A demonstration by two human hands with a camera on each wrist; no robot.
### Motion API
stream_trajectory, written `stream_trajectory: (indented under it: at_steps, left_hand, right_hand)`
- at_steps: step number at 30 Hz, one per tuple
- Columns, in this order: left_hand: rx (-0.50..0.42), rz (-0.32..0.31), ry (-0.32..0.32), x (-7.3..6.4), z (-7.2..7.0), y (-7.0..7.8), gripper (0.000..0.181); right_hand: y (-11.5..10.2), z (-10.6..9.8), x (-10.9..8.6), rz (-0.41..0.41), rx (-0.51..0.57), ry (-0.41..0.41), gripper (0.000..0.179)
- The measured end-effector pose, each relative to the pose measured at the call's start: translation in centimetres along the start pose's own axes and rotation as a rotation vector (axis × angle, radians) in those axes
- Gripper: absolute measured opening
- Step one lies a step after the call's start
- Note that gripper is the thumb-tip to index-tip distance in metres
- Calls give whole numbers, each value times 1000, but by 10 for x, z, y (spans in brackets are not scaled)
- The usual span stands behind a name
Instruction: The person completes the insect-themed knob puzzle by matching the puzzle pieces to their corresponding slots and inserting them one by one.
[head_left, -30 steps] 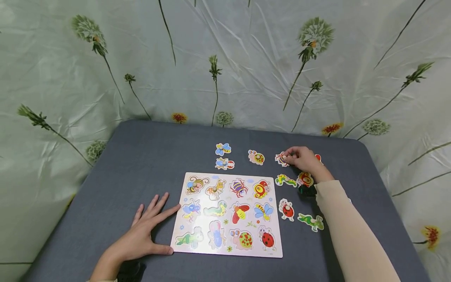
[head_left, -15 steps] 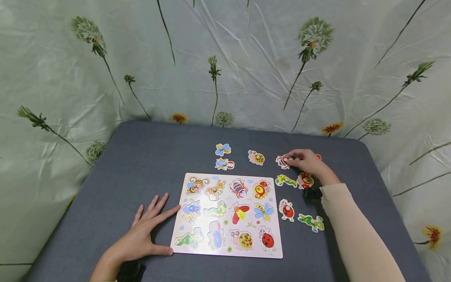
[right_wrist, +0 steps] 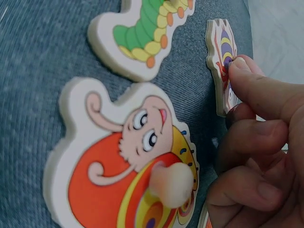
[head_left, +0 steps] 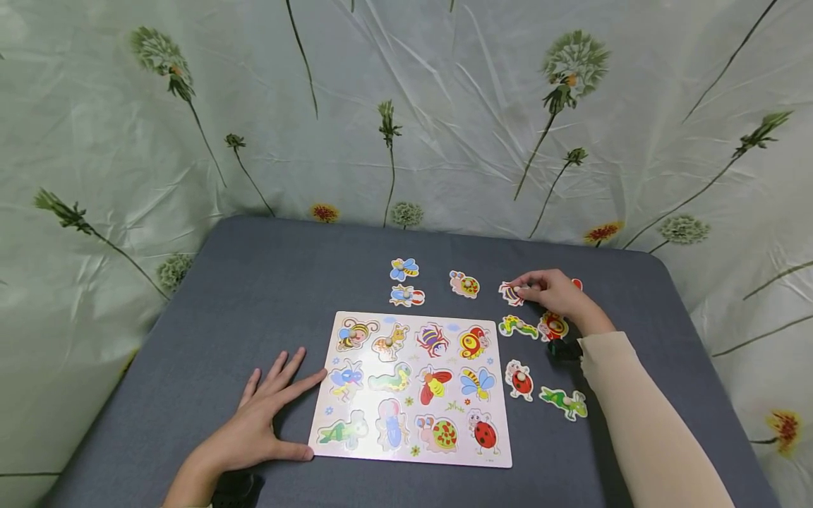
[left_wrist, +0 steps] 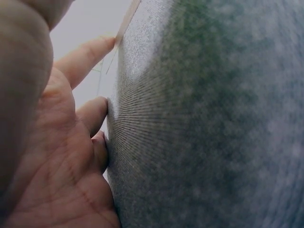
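Note:
My right hand (head_left: 555,295) pinches a spider puzzle piece (head_left: 510,293) at its middle, thumb and forefinger together where the knob sits. In the right wrist view the piece (right_wrist: 222,71) shows purple and yellow stripes, and the fingertips cover part of it. My left hand (head_left: 257,416) is spread flat on the table, with forefinger and thumb touching the left edge of the pink puzzle board (head_left: 406,451). Pictures of insects fill the board's shapes. Two knobbed pieces, a bee (head_left: 356,334) and an orange spotted one (head_left: 390,342), sit in its top row.
Below the right hand lie a caterpillar piece (head_left: 518,327) and a butterfly piece (head_left: 552,327). A ladybird (head_left: 519,379) and a grasshopper (head_left: 565,403) lie right of the board. Behind it are a snail (head_left: 464,284), a dragonfly (head_left: 404,269) and a blue-winged beetle (head_left: 406,295).
The right hand has shifted slightly toward the board side of the table, and the spider piece has moved and turned a little with it. The left hand stays put.

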State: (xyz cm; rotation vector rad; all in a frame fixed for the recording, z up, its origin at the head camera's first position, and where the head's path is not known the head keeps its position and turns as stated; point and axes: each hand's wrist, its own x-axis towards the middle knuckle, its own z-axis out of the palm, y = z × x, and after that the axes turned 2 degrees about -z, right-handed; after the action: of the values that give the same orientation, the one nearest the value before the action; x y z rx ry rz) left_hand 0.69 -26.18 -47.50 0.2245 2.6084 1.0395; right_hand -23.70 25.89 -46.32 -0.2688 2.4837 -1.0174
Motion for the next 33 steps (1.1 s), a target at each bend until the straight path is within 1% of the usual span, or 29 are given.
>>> stream_trajectory:
  at_steps: [9, 11, 18, 26, 33]
  left_hand:
    - [4, -8, -4, 1, 1, 0, 112]
    - [3, -8, -3, 1, 1, 0, 113]
    - [2, -11, -2, 1, 1, 0, 113]
    - [7, -9, 3, 0, 2, -1, 113]
    - [2, -16, -2, 1, 2, 0, 113]
  right_hand:
    - [-3, 1, -1, 6, 8, 30, 31]
    - [-3, 2, -2, -2, 2, 32, 31]
    - [-1, 5, 1, 16, -4, 43, 31]
    - [1, 7, 0, 46, 15, 31, 34]
    - [1, 6, -3, 28, 49, 25, 35]
